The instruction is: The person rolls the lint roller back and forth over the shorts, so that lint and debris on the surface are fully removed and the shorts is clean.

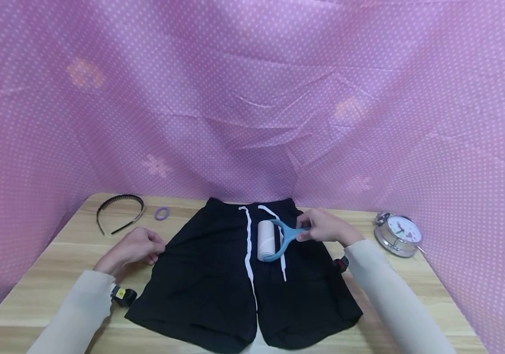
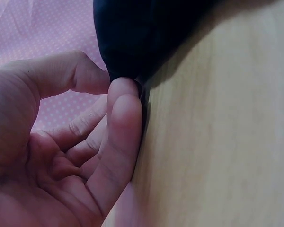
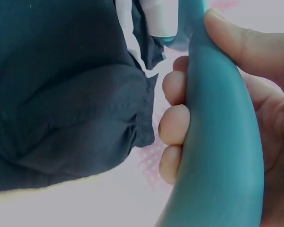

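Black shorts (image 1: 208,275) with white drawstrings (image 1: 249,246) lie spread flat on the table, waistband toward the back. At their left edge, my left hand (image 1: 139,246) pinches the cloth between thumb and fingers, as the left wrist view shows up close. My right hand (image 1: 323,226) grips the blue handle (image 3: 222,127) of a lint roller (image 1: 266,241), fingers curled round it. The roller's white cylinder is over the shorts near the right drawstring; whether it touches the cloth I cannot tell.
A black headband (image 1: 121,197) and a purple hair tie (image 1: 162,213) lie at the back left of the wooden table (image 1: 44,275). A silver alarm clock (image 1: 398,235) is at the right. Pink dotted cloth (image 1: 252,98) hangs behind and around the table.
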A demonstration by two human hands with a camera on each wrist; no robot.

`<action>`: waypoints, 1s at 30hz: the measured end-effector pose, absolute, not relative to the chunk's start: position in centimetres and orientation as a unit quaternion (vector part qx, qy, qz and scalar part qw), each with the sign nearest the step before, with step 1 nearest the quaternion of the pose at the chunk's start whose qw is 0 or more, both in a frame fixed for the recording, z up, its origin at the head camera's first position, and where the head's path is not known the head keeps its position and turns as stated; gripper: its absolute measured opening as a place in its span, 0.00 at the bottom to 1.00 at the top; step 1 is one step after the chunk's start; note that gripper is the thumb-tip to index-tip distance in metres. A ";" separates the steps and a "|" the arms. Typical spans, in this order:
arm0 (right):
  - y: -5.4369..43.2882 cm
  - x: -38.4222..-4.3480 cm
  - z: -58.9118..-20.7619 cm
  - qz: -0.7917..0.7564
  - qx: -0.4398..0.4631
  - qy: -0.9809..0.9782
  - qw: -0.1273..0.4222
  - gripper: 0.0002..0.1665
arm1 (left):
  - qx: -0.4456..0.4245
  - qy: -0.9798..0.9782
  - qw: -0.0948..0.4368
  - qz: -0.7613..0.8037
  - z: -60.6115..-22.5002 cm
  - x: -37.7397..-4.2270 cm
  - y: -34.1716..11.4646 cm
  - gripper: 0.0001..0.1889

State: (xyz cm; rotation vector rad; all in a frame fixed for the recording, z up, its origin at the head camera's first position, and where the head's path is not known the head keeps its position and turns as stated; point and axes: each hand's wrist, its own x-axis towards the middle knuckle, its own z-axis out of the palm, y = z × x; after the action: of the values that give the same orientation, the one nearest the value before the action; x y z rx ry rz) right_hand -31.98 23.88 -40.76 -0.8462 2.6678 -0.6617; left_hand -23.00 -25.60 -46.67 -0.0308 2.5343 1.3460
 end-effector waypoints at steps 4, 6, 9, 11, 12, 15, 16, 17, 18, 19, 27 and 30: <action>24.8 -32.0 -40.5 -0.215 -0.286 0.925 0.130 0.07 | -0.013 0.874 0.139 0.466 -46.9 -22.8 -25.8 0.09; 25.5 -32.0 -40.3 -0.213 -0.278 0.927 0.133 0.07 | -0.019 0.872 0.138 0.468 -46.9 -22.8 -25.9 0.09; 26.5 -31.9 -40.2 -0.217 -0.264 0.929 0.139 0.07 | -0.019 0.872 0.136 0.469 -47.0 -22.8 -26.2 0.09; 27.0 -31.9 -40.2 -0.220 -0.255 0.930 0.145 0.07 | -0.018 0.870 0.137 0.473 -47.0 -22.8 -26.2 0.10; 27.3 -31.9 -40.2 -0.222 -0.252 0.930 0.148 0.07 | -0.014 0.870 0.138 0.473 -47.0 -22.8 -26.2 0.10; 27.8 -31.8 -40.3 -0.224 -0.246 0.931 0.150 0.08 | -0.015 0.869 0.138 0.475 -47.0 -22.8 -26.1 0.10; 27.9 -31.8 -40.3 -0.225 -0.247 0.930 0.150 0.08 | -0.016 0.869 0.137 0.476 -47.0 -22.8 -26.1 0.11; 28.1 -31.8 -40.4 -0.225 -0.248 0.931 0.149 0.08 | -0.019 0.869 0.137 0.476 -47.0 -22.8 -26.0 0.11; 28.2 -31.9 -40.4 -0.224 -0.248 0.931 0.148 0.08 | -0.019 0.870 0.136 0.474 -47.0 -22.8 -26.0 0.11; 28.3 -31.9 -40.5 -0.223 -0.247 0.931 0.147 0.08 | -0.022 0.870 0.134 0.474 -47.0 -22.8 -26.0 0.11; 29.0 -32.0 -40.8 -0.230 -0.244 0.929 0.158 0.09 | -0.028 0.873 0.129 0.469 -46.8 -22.8 -25.9 0.10; 29.2 -32.0 -40.6 -0.230 -0.244 0.929 0.154 0.08 | -0.027 0.873 0.127 0.470 -46.9 -22.8 -25.9 0.11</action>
State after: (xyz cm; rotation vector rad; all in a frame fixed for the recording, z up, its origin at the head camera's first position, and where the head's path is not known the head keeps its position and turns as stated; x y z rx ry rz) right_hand -32.02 29.25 -40.62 -0.6987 2.6640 -0.6590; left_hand -22.84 -25.93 -46.86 -0.0782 2.5419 1.3675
